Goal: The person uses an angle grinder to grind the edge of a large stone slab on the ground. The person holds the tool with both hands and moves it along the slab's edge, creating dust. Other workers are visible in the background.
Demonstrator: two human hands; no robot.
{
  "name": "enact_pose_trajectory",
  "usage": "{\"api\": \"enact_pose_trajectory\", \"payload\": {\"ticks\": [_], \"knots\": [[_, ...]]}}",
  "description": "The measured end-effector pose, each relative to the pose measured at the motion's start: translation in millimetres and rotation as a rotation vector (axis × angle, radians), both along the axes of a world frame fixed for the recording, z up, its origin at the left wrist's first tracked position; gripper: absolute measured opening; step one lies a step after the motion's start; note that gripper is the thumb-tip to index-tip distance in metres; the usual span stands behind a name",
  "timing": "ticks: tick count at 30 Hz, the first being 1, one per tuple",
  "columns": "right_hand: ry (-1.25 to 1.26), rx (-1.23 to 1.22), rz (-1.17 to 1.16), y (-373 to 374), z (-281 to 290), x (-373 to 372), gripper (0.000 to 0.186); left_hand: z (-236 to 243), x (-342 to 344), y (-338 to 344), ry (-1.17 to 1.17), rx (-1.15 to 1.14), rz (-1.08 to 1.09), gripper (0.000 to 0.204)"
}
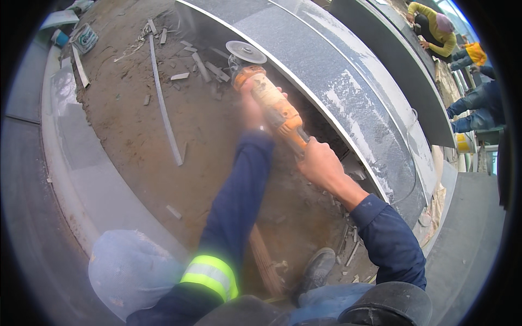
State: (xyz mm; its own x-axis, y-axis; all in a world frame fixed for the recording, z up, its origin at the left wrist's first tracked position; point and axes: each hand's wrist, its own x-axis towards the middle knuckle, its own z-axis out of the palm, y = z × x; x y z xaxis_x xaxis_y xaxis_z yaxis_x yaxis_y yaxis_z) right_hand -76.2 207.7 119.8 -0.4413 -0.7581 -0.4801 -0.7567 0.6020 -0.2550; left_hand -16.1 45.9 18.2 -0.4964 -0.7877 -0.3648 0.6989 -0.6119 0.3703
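Observation:
An orange angle grinder [275, 103] is held in both my hands, its body slanting up and to the left. My left hand [252, 106] wraps round the front of the body near the head and is blurred. Around the narrower rear end, my right hand [322, 163] is closed. The round grey cutting disc [246, 52] is at the edge of a long grey stone slab [326, 70]; whether it touches the edge I cannot tell. White patches lie on the slab's face, and dust hazes the ground below the grinder.
Offcut strips [201, 67] and one long thin strip [162, 103] lie on the dirt. Another pale slab [87, 141] runs along the left. Buckets [86, 39] stand at the far left. A crouching person [435, 27] and others are at the far right. My shoe [319, 266] is below.

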Motion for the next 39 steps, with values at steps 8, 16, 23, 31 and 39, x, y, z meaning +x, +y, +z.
{"api": "enact_pose_trajectory", "payload": {"ticks": [8,16,23,31,39], "knots": [[-0.022,-0.037,-0.001,-3,-3,0,0.033,-4,0,-7,-0.016,-0.043,0.003,0.070],[-0.044,-0.062,-0.007,-9,-3,0,0.035,-1,0,-16,-0.043,-0.002,-0.008,0.070],[-0.077,-0.030,-0.024,-17,1,1,0.034,-4,2,-23,-0.040,-0.026,-0.015,0.071],[-0.065,-0.029,-0.013,-20,-1,0,0.032,-4,0,-26,-0.029,0.005,-0.032,0.072],[-0.057,-0.046,-0.014,-26,-4,0,0.031,-7,-2,-33,-0.014,0.004,-0.028,0.073]]}}
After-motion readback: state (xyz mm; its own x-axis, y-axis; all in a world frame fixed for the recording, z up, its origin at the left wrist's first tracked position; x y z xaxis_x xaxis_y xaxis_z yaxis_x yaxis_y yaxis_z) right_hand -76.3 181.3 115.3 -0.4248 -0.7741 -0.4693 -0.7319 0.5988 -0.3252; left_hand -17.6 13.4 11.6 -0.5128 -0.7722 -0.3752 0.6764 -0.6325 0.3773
